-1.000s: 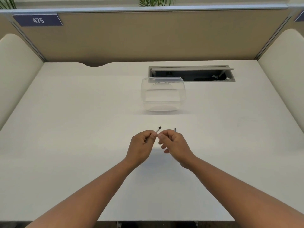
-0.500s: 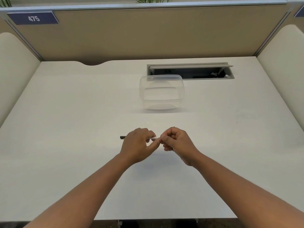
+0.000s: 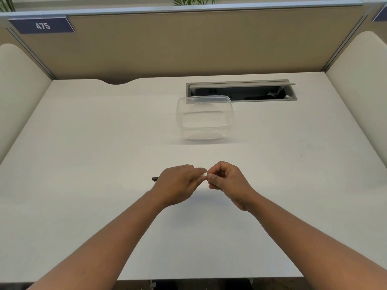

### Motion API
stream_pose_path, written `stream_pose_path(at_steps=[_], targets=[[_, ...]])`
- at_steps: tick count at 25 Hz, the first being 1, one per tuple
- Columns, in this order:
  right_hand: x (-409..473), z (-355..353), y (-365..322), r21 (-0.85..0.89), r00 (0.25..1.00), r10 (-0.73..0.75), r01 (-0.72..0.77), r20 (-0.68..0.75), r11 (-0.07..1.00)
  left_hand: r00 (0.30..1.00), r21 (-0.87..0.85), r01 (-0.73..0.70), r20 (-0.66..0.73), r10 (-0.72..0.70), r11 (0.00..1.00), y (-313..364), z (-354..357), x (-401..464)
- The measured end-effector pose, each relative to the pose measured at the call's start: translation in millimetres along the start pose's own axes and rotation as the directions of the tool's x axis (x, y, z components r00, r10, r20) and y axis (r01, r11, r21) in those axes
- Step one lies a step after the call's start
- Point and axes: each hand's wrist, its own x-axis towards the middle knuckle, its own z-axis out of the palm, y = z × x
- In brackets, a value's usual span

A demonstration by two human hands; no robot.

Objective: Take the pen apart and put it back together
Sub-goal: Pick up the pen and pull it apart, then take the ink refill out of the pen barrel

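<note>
— Near the middle of the white bench [image 3: 83,143], what is seen?

— Two bare hands are held close together just above the surface. The left hand [image 3: 178,185] is closed around the pen [image 3: 155,179], whose dark end is seen sticking out toward nine o'clock past the knuckles. A pale, translucent stretch of the pen is visible between the two hands.

— And the other hand?

— The right hand [image 3: 227,182] is curled, and its fingertips [image 3: 211,178] are pinched on the pale end of the pen, at three o'clock from the left hand. Both grips are thus clenched on the same pen, which is held roughly level and pointed from nine to three o'clock. Whether the pen's parts are joined or separated inside the fingers cannot be told.

— What else is carried by the bench?

— A clear plastic container [image 3: 205,119] is placed at twelve o'clock from the hands, well apart from them. Behind it, toward one o'clock, a grey cable hatch [image 3: 240,91] is set into the bench with its flap raised. A tan partition [image 3: 188,42] is seen along the far edge, and a blue label [image 3: 41,25] marked 475 is fixed at its eleven o'clock corner.
</note>
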Motion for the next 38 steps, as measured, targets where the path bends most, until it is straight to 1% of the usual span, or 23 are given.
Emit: stream_pose_path(at_steps=[1,4,8,10,11,12,14,16,18,20,22,24,26,29,31,33,35,38], targets=[[0.4,-0.7,0.3,0.01,1.0,-0.004,0.004,-0.017,1.0,1.0,-0.041,0.0,0.005,0.001,0.999,-0.3,1.7,0.2],[-0.5,0.1,0.2,0.054,0.998,-0.003,0.006,-0.062,0.999,0.999,-0.273,0.054,0.016,-0.052,0.961,-1.6,8.4,2.2],[-1.8,1.3,-2.4,0.172,0.997,0.052,-0.041,-0.064,0.984,0.996,-0.351,0.082,-0.006,-0.09,0.933,2.6,8.3,3.8],[-3.1,1.3,-4.3,0.222,0.996,0.076,-0.064,-0.045,0.973,0.986,-0.429,0.131,-0.035,-0.161,0.894,6.0,7.1,4.1],[-3.9,1.8,-4.6,0.212,0.997,0.071,-0.063,-0.034,0.975,0.977,-0.478,0.165,-0.038,-0.208,0.863,8.3,6.2,4.2],[-4.7,2.9,-4.5,0.18,0.998,0.063,-0.057,-0.023,0.982,0.966,-0.534,0.201,-0.032,-0.257,0.821,10.7,5.1,4.7],[-5.9,6.8,-4.4,0.089,0.999,0.042,-0.042,0.002,0.995,0.942,-0.674,0.243,-0.007,-0.336,0.697,15.4,2.4,6.2],[-6.8,11.0,-6.1,-0.002,0.999,0.034,-0.034,0.038,0.999,0.925,-0.792,0.247,0.021,-0.38,0.558,19.0,-1.1,5.8],[-7.7,13.1,-8.9,-0.105,0.998,0.024,-0.018,0.058,0.994,0.914,-0.863,0.25,0.061,-0.4,0.439,18.4,-3.1,4.6],[-7.6,12.9,-9.2,-0.241,0.999,-0.022,0.03,0.036,0.97,0.903,-0.886,0.267,0.093,-0.42,0.379,15.9,-4.2,3.0],[-5.2,11.0,-6.5,-0.422,0.995,-0.1,0.092,0.002,0.902,0.889,-0.892,0.28,0.102,-0.446,0.354,13.0,-7.1,2.1],[-2.5,8.9,-4.5,-0.576,0.984,-0.175,0.135,-0.015,0.806,0.884,-0.886,0.292,0.106,-0.455,0.359,10.0,-10.2,2.0],[-2.1,7.4,-5.1,-0.684,0.976,-0.22,0.159,-0.002,0.712,0.892,-0.857,0.307,0.108,-0.439,0.413,7.6,-11.7,0.5],[-3.0,6.5,-7.7,-0.821,0.969,-0.244,0.169,0.037,0.546,0.908,-0.743,0.354,0.127,-0.4,0.567,2.3,-9.3,-2.6],[-3.2,7.8,-9.5,-0.883,0.965,-0.26,0.159,0.044,0.442,0.916,-0.632,0.385,0.169,-0.364,0.673,-0.3,-6.2,-4.8],[-2.6,9.1,-10.7,-0.925,0.96,-0.275,0.152,0.054,0.349,0.925,-0.541,0.379,0.201,-0.322,0.751,0.7,-5.1,-6.2],[-1.6,9.2,-9.9,-0.941,0.963,-0.259,0.149,0.069,0.304,0.933,-0.493,0.358,0.211,-0.291,0.793,3.6,-5.2,-6.6],[-2.8,9.0,-8.2,-0.939,0.97,-0.226,0.154,0.085,0.308,0.936,-0.458,0.348,0.22,-0.274,0.818,6.8,-5.9,-6.8]])
